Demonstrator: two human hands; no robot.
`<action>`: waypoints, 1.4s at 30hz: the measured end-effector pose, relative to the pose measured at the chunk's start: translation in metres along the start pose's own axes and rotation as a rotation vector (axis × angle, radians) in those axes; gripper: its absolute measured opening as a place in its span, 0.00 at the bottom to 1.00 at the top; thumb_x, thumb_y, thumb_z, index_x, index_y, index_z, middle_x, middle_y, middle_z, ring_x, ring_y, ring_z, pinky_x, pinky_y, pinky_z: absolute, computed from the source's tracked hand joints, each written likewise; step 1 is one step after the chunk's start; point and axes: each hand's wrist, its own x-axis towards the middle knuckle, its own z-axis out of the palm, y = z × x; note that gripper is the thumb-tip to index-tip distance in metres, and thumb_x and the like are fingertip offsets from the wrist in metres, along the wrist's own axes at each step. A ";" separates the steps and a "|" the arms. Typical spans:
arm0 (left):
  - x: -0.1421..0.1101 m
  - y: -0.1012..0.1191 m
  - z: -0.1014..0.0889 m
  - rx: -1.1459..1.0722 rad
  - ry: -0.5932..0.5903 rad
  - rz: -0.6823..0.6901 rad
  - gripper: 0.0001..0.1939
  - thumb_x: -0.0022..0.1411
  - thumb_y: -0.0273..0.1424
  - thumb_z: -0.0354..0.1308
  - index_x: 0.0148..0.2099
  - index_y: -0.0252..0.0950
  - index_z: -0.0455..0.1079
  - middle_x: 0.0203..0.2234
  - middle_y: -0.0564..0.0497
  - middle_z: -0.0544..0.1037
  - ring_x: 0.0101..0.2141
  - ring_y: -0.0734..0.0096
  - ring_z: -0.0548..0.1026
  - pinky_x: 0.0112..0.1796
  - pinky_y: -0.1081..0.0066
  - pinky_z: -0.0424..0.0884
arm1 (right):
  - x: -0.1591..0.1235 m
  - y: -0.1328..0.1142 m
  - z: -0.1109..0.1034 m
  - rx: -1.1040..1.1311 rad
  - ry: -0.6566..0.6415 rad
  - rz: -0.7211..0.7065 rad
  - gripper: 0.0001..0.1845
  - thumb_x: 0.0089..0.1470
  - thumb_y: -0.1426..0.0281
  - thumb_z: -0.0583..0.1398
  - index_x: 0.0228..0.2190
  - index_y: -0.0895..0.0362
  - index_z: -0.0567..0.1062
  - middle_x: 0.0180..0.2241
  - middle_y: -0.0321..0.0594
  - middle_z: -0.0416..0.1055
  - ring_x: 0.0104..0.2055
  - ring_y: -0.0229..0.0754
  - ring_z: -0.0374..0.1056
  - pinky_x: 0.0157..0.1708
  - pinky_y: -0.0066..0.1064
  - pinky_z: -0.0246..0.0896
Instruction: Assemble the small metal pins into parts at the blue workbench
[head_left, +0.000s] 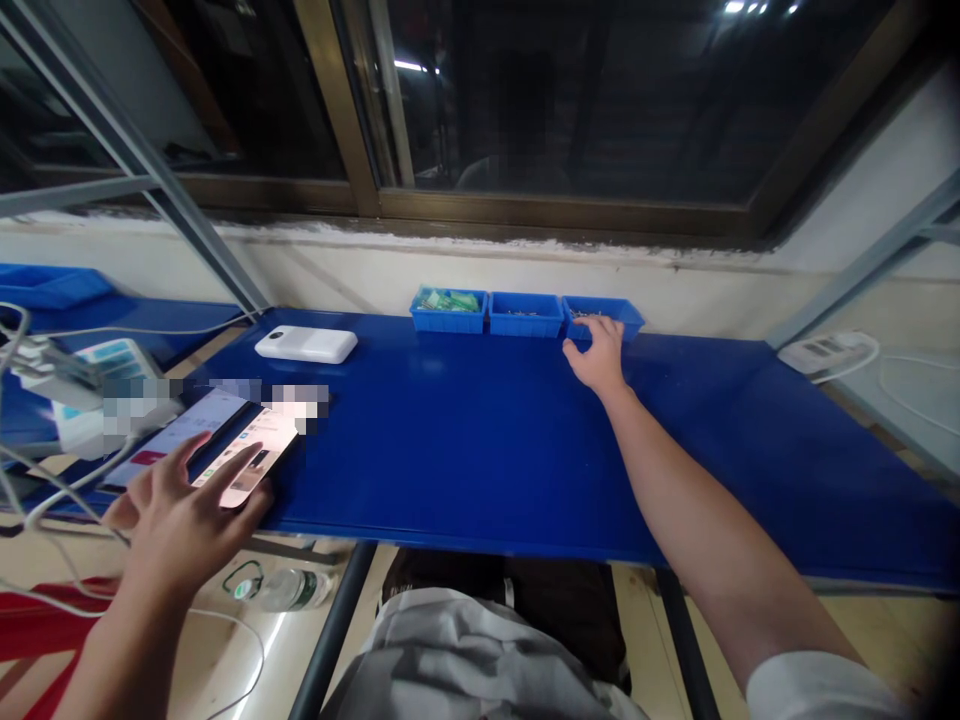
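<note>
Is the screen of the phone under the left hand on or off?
On: the phone screen glows bright with coloured content under the left hand fingers.

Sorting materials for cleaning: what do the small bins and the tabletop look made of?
The blue bins look like moulded plastic: thin uniform walls, slight sheen. The tabletop seems a smooth glossy blue sheet, plastic or laminate; it reflects light, but which one is unclear.

The only view comes from the person's head. It looks forward and down on the blue tabletop (480,440), close, toward the window (570,100) behind.
</note>
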 end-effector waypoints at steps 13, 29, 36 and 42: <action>0.000 0.026 -0.016 -0.120 0.104 -0.062 0.32 0.56 0.46 0.49 0.61 0.71 0.43 0.64 0.63 0.47 0.61 0.47 0.52 0.56 0.48 0.50 | 0.000 -0.002 -0.002 -0.043 -0.047 0.000 0.17 0.46 0.66 0.58 0.40 0.56 0.71 0.41 0.47 0.68 0.48 0.53 0.58 0.49 0.51 0.52; 0.196 0.225 0.015 -0.328 -0.151 0.158 0.22 0.63 0.44 0.46 0.27 0.35 0.71 0.25 0.45 0.75 0.36 0.59 0.75 0.39 0.65 0.65 | -0.004 -0.016 0.006 -0.100 -0.135 -0.019 0.18 0.49 0.66 0.57 0.43 0.56 0.72 0.45 0.47 0.67 0.49 0.53 0.57 0.50 0.48 0.55; 0.226 0.222 0.069 -0.290 0.076 0.253 0.22 0.60 0.34 0.53 0.54 0.29 0.64 0.54 0.35 0.64 0.53 0.53 0.64 0.52 0.61 0.60 | -0.007 -0.021 0.012 -0.178 -0.294 0.002 0.29 0.49 0.62 0.57 0.54 0.54 0.65 0.60 0.48 0.55 0.57 0.59 0.50 0.49 0.55 0.54; 0.228 0.220 0.092 -0.224 0.070 0.282 0.18 0.61 0.31 0.49 0.54 0.36 0.65 0.50 0.40 0.69 0.52 0.54 0.66 0.51 0.60 0.61 | -0.008 -0.019 0.014 -0.185 -0.414 0.027 0.34 0.50 0.59 0.56 0.58 0.51 0.58 0.63 0.45 0.50 0.60 0.60 0.46 0.49 0.56 0.53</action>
